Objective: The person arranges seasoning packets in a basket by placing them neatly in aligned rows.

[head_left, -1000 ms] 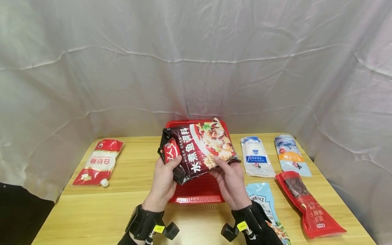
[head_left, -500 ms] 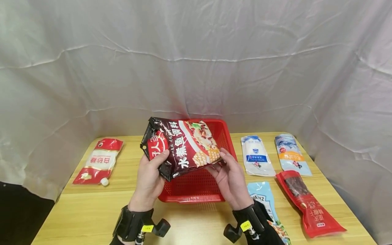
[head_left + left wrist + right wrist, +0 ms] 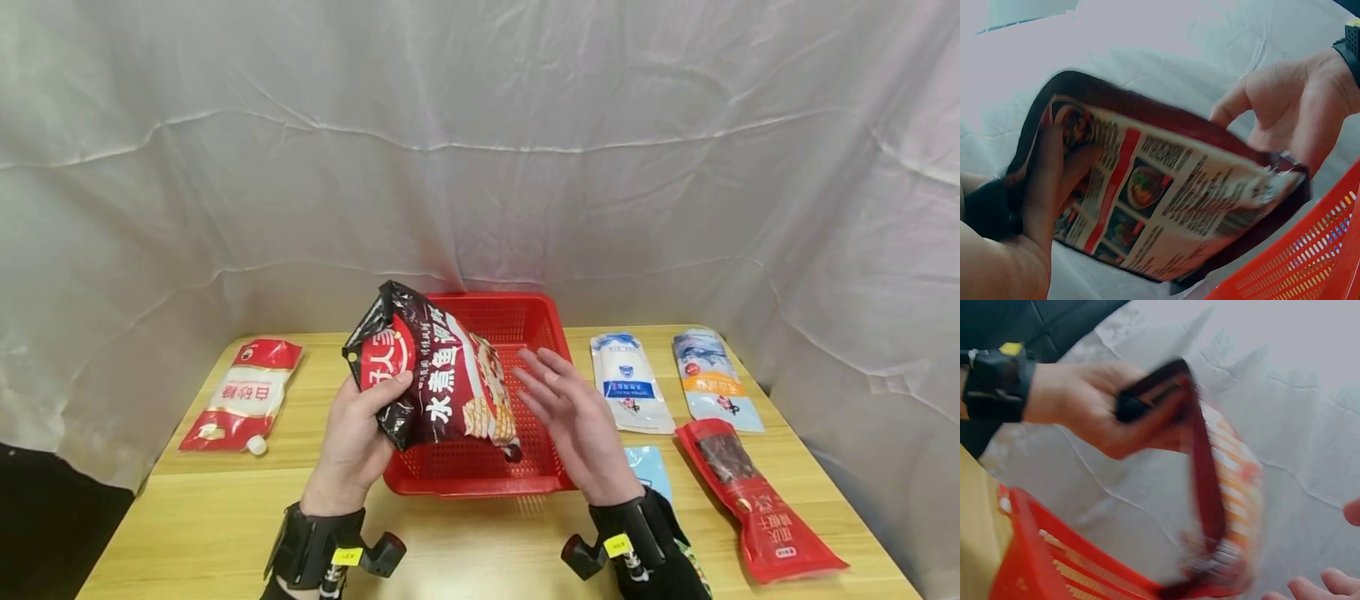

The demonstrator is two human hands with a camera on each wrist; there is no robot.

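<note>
My left hand (image 3: 356, 446) pinches the left end of a dark red and black seasoning packet (image 3: 442, 375), thumb on the front. In the left wrist view its fingers spread across the printed back of the packet (image 3: 1154, 200). The packet is tilted and held above a red plastic basket (image 3: 540, 308). My right hand (image 3: 581, 425) is over the basket's right side with fingers extended, apart from the packet in the head view and holding nothing. The right wrist view is blurred around the packet (image 3: 1235, 494).
A red and white sugar pouch (image 3: 247, 396) lies at the left. To the right are a white-blue pouch (image 3: 630, 383), a blue-orange pouch (image 3: 716, 379), a red packet (image 3: 761, 504) and a light-blue pouch (image 3: 651, 468) partly hidden by my right arm. Grey curtains surround the table.
The packet and left hand have moved left from above the basket's middle, and the packet has turned with its right end downward. My right hand has let go and drawn away to the right.
</note>
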